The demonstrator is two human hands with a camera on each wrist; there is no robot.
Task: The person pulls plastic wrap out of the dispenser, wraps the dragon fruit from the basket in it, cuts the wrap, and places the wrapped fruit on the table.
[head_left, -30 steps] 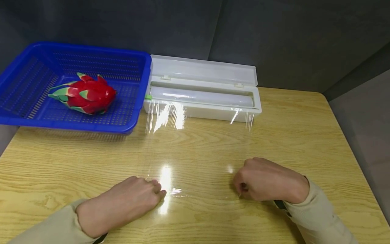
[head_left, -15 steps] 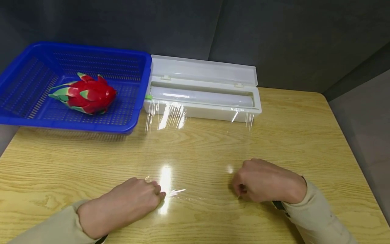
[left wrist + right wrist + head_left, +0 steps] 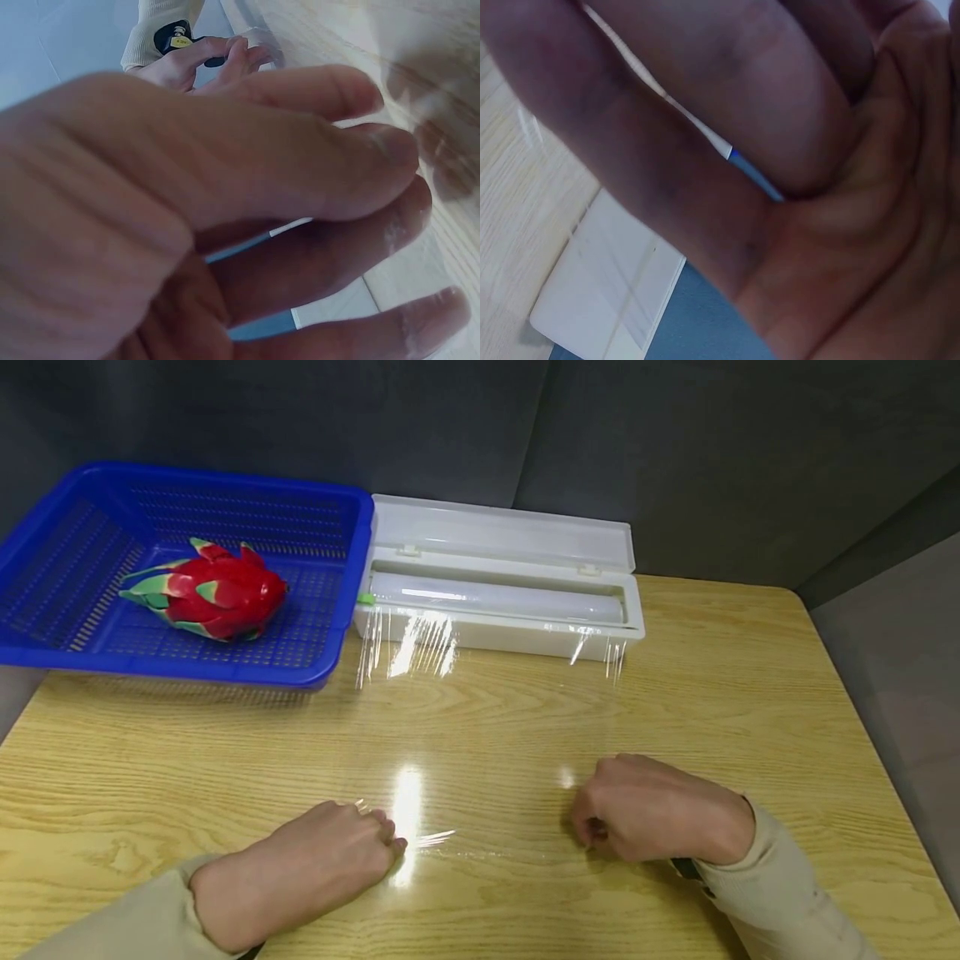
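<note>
A clear sheet of plastic wrap (image 3: 480,743) runs from the white dispenser box (image 3: 498,639) toward the near side of the table. Its roll (image 3: 495,599) lies inside, and the hinged lid (image 3: 502,533) is tipped back. At the near left corner my left hand (image 3: 300,868) pinches the wrap between thumb and fingers; film clings to its fingertips in the left wrist view. My right hand (image 3: 663,810) grips the near right corner with curled fingers, its fingertips mostly hidden from the head camera. Fine creases shine beside the left fingers.
Left of the box stands a blue plastic basket (image 3: 150,671) holding a red dragon fruit (image 3: 221,595). A small green tab (image 3: 365,599) sits at the box's left end. Dark panels (image 3: 450,435) rise behind the wooden table (image 3: 750,693).
Both hands have shifted very slightly toward the near edge, still holding the wrap. Glints on the film have changed a little. The box, basket and dragon fruit stay put.
</note>
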